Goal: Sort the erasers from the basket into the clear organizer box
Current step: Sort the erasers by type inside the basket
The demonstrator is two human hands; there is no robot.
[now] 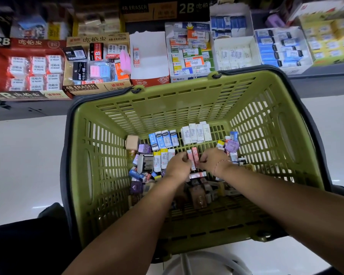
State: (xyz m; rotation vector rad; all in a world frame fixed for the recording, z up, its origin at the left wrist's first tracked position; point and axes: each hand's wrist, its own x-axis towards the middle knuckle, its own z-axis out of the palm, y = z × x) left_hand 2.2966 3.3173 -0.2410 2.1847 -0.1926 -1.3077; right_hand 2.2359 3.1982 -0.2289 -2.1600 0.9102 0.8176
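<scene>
Surroundings: shelf (316,80) beyond the basket, packed with open display cartons. From left: red 2B carton (28,64) of white wrapped blocks; tan 4B ERASER carton (95,62) of mixed black, pink and blue packs; white carton (149,56) nearly bare, one small eraser inside; carton of green, orange and yellow sleeves (191,54); white carton (234,54) of white blocks; carton of blue sleeves (280,48); yellow carton (330,36), blurred.

Task items: green slatted basket (187,245), black handles (68,155) folded down along the rim. Erasers on its floor: blue-and-white row (164,138) and white row (196,132) lined up at the far side, yellow-and-white sleeves (163,157) just beside the left hand, purple packets (232,145) at right, loose jumble under both forearms, partly hidden in shadow.

Hands: left hand (177,165) and right hand (213,159) close together mid-basket, fingers curled, both pinching a small upright cluster of red-and-pink erasers (194,157) from either side. Thin red thread (220,162) on the right wrist.

Surface and room: pale glossy floor (24,165) on both sides; white round stand (197,262) below the near wall, partly seen.

Edges and clearance: tall basket walls all round the hands; open slatted floor between the far rows and the far wall; shelf lip touching or just beside the far rim, cannot tell which.
</scene>
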